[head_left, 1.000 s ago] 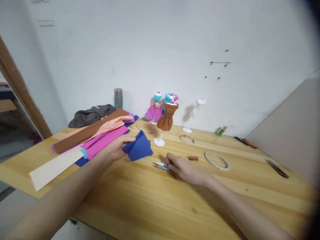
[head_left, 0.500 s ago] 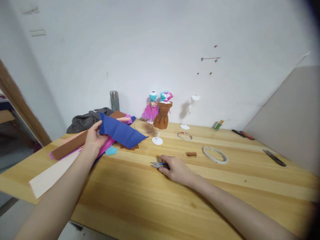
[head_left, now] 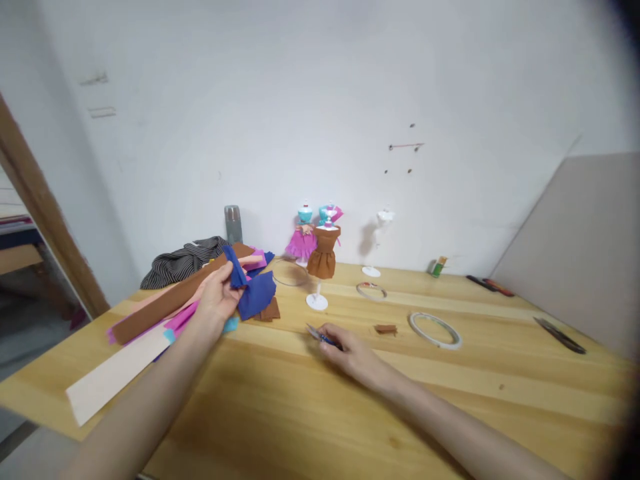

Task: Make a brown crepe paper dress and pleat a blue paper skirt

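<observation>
The left arm reaches up from the lower left, its hand (head_left: 220, 295) raised beside the pile of coloured strips (head_left: 187, 293), thumb uppermost. It pinches the blue piece (head_left: 258, 295), which is folded over near the fingertips, its free part hanging to the right above the small brown pieces (head_left: 270, 309). The right forearm slants in low from the lower right; that hand (head_left: 353, 353) is near the worktop (head_left: 280, 407), curled around the snips (head_left: 316, 334), blades pointing left and away from the person, toward the white base (head_left: 317, 302) of the brown-dressed stand (head_left: 324, 253).
</observation>
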A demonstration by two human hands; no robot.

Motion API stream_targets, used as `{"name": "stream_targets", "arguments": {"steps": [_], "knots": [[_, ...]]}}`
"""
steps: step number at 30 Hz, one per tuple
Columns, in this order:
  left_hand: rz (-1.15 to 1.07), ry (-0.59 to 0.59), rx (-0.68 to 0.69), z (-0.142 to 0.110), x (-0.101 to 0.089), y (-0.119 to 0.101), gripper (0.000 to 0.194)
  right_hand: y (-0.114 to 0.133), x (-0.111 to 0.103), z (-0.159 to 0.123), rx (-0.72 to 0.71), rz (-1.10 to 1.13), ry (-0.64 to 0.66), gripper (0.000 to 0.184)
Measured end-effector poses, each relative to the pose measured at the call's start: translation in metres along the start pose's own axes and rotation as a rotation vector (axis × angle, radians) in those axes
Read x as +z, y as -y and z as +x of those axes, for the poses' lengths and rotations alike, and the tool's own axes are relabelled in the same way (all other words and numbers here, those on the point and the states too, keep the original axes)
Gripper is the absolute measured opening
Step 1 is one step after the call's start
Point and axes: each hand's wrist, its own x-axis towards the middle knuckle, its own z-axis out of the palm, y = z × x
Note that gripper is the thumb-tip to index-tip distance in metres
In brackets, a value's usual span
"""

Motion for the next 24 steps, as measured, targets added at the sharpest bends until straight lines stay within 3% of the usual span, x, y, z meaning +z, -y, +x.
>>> {"name": "stream_targets", "arguments": {"steps": [5, 10, 16, 24], "knots": [[-0.024, 0.079, 0.022, -0.004, 0.035, 0.01, 0.004, 0.033, 0.002, 0.001, -0.019, 0.45, 0.117, 0.049], [-0.09, 0.078, 0.021, 0.0, 0.067, 0.021, 0.007, 0.065, -0.001, 0.018, -0.098, 0.675, 0.047, 0.041], [-0.153, 0.081, 0.003, -0.007, 0.089, 0.036, 0.009, 0.087, -0.014, 0.055, -0.244, 0.634, -0.156, 0.035], [-0.1, 0.154, -0.048, -0.019, 0.092, 0.045, 0.009, 0.079, -0.012, 0.065, -0.294, 0.39, -0.264, 0.034]]}}
